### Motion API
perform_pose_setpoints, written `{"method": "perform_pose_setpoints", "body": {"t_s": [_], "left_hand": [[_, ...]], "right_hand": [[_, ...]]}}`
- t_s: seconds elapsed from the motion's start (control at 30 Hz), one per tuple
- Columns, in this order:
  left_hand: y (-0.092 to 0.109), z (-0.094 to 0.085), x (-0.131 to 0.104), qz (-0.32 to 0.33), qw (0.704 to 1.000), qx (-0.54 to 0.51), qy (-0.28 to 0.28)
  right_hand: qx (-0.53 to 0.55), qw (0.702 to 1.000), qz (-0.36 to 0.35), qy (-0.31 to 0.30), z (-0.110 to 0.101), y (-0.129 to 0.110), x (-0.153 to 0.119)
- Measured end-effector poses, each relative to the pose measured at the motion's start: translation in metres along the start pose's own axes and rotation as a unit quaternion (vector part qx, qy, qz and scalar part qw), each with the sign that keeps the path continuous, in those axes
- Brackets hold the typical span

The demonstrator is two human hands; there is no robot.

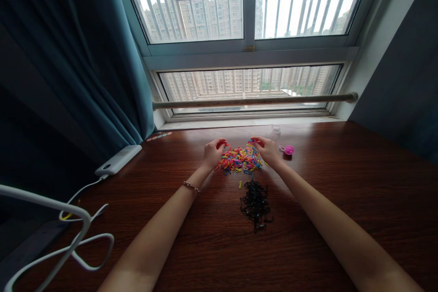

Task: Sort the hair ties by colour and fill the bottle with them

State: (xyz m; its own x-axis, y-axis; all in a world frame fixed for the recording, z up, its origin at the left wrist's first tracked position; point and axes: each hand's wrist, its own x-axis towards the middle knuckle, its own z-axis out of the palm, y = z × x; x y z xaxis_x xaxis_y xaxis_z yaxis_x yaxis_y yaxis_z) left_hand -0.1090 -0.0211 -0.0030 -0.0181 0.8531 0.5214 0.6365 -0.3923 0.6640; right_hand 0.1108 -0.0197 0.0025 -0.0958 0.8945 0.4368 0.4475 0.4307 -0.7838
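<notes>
A loose pile of small multicoloured rubber bands (240,160) lies on the brown wooden table (191,246). At its left edge my left hand (213,152) is closed, with red bands at the fingertips. My right hand (268,149) pinches a few blue and purple bands at the pile's far right edge. Nearer to me is a tangled heap of black rubber bands (255,203). A single yellow band (240,185) lies just left of its top, apart from both heaps. The fingertips are small in view, so how many bands each hand holds cannot be made out.
Behind my right hand stands a small clear jar (275,133), and beside it lies a pink round scoop-like piece (289,150). At the left are a white power strip (118,161), its white cable (85,187) and a bent white tube (44,198). A window ledge (253,123) borders the table's far side.
</notes>
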Motion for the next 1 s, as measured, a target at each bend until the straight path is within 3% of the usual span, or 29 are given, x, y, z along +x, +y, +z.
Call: {"method": "perform_pose_setpoints", "body": {"t_s": [0.47, 0.63, 0.77, 0.93, 1.0], "left_hand": [[0.006, 0.004, -0.003, 0.034, 0.995, -0.081, -0.049], [0.014, 0.002, -0.004, 0.03, 0.995, -0.067, -0.06], [0.019, 0.001, -0.005, 0.039, 0.997, -0.042, -0.06], [0.021, 0.003, -0.007, 0.04, 0.997, 0.001, -0.066], [0.019, 0.004, -0.008, 0.047, 0.997, 0.017, -0.066]], "right_hand": [[0.044, 0.995, -0.031, -0.081, -0.006, -0.016, 0.003], [-0.002, 0.997, -0.033, -0.071, -0.013, -0.029, 0.002], [-0.088, 0.994, -0.05, -0.034, -0.022, -0.035, 0.003], [-0.224, 0.959, -0.102, 0.142, -0.044, -0.018, 0.013], [-0.279, 0.94, -0.093, 0.17, -0.052, -0.004, 0.018]]}}
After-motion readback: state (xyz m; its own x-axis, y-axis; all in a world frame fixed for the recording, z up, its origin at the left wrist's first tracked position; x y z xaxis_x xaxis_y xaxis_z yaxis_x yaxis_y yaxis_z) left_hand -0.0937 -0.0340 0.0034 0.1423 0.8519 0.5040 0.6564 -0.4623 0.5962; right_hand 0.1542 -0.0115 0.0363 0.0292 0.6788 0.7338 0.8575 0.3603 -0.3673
